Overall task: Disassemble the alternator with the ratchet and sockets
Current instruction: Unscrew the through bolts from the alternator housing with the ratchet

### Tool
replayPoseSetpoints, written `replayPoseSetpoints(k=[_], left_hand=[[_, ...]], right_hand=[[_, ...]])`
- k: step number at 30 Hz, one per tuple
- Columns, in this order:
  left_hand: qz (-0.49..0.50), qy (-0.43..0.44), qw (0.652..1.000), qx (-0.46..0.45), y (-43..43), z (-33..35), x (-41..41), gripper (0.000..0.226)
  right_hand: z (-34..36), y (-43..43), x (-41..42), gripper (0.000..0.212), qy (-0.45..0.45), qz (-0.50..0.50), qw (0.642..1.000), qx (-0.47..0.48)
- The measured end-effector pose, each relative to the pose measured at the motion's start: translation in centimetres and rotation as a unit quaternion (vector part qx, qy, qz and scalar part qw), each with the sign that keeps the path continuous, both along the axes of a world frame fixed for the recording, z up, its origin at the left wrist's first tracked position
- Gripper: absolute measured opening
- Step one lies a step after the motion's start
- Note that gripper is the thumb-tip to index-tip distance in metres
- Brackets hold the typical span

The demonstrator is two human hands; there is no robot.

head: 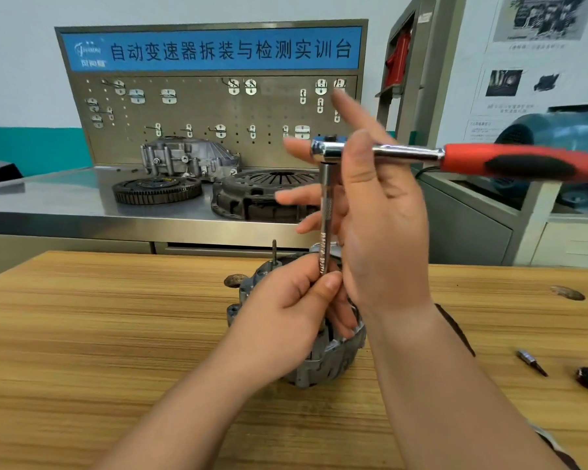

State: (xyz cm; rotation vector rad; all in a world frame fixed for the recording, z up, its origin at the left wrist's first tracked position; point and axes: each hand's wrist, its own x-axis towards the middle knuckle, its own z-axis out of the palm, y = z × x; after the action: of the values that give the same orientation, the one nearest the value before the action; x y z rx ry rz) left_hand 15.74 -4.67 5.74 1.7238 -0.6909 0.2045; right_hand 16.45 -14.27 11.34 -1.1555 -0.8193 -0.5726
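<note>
Since the wooden table (116, 334) carries everything, start there: the alternator (323, 364) stands on it near the middle, shaft axis upright, mostly hidden behind both hands. It is a ribbed cast-metal housing, and I judge it heavy, rigid and unlikely to slip on the wood. It is best held by the ribbed body or a mounting ear, not by anything thin on top.

Above it the ratchet (489, 161) lies level, its red-and-black handle pointing right. The grip looks rubbery and secure, while the chrome shank nearer the head looks slick. An extension bar (326, 205) drops straight down from the ratchet head towards the alternator's top. It is stiff steel with a knurled band, the natural place for fingers.

The right hand (384, 225) is spread wide with its fingers nearly straight and blurred, lying against the bar and the ratchet shank without closing on either. The left hand (286, 310) pinches the bar's lower end between thumb and curled fingers, so the socket and fastener are hidden.

A thin bolt (274, 252) sticks up from the housing — small, and easy to lose. No tray or box shows. A loose bit (532, 361) lies bare on the wood at right, where it could roll.
</note>
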Motion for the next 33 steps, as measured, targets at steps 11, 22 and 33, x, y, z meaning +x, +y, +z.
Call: replayPoseSetpoints(k=[11, 22, 33], left_hand=[[-0.044, 0.007, 0.999, -0.007, 0.35, 0.53, -0.22, 0.029], [-0.019, 0.001, 1.0, -0.018, -0.09, -0.11, 0.13, 0.026], [-0.007, 0.0, 1.0, -0.02, -0.34, -0.17, 0.09, 0.025]], right_hand=[[-0.2, -0.3, 0.63, 0.057, 0.107, 0.108, 0.988, -0.001], [0.24, -0.45, 0.25, 0.029, -0.028, 0.035, 0.999, -0.019], [0.64, -0.68, -0.21, 0.027, -0.039, -0.028, 0.997, -0.065]])
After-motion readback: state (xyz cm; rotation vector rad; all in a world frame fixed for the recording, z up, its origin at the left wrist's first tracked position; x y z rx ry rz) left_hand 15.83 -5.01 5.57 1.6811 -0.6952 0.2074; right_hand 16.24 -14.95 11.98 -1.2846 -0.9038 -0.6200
